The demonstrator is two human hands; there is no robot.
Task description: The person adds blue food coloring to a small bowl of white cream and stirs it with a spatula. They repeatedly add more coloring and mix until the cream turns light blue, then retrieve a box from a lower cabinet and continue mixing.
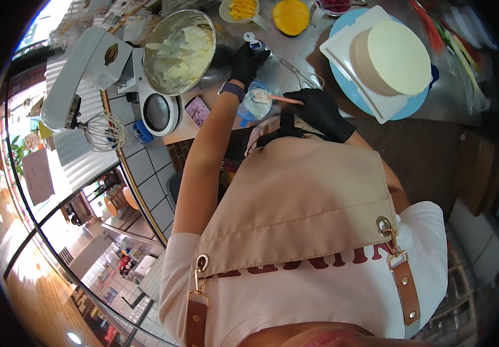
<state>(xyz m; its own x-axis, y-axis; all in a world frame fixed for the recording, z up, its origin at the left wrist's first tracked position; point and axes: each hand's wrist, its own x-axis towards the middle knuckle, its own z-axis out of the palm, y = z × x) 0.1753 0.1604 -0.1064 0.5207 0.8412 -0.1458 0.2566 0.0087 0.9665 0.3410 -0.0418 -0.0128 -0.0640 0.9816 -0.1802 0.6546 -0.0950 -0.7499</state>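
Note:
Both my hands wear black gloves. My left hand (248, 65) is closed around a small bottle (256, 44) with a white flip cap standing up, beside the steel mixing bowl. In my right hand (321, 110) is the pink handle of a spatula (286, 100), its head resting in white cream in a blue-tinted clear measuring cup (246, 113). The cup stands at the near edge of the counter, below my left hand. Metal scissors (297, 71) lie between the two hands. A steel mixing bowl (217, 60) holds pale cream and a spatula.
At right, a round cream-coated cake (394, 56) sits on a white board (340, 54) over a blue turntable (405, 110). A halved mango (291, 17) and a cup of diced mango (232, 17) lie at the back. Left are a stand mixer (80, 65), a round scale-like device (175, 115) and a phone (197, 111).

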